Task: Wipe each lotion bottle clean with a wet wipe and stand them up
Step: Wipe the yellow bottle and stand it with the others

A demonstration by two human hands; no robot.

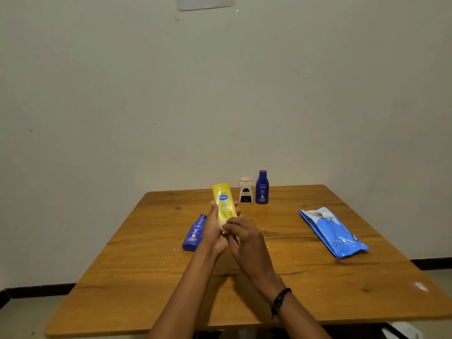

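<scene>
Wiping tip: left hand [215,231] grip holds yellow Vaseline bottle [223,204] above tabletop [305,277], right hand [247,238] pinches wet wipe [224,228] at btm; rotate w/ firm strokes.

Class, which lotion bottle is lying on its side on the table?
The blue bottle beside the left hand; the other blue bottle stands upright.

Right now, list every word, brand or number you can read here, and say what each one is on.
"Vaseline": yellow bottle, held in the left hand; the smaller print below is blurred.
"NIVEA": standing blue bottle; the rest is too small.
"NIVEA": lying blue bottle; the rest is too small.
White bottle: dark label, unreadable.
Wipes pack: print too small to read.
Paper on wall: blurred.
</scene>
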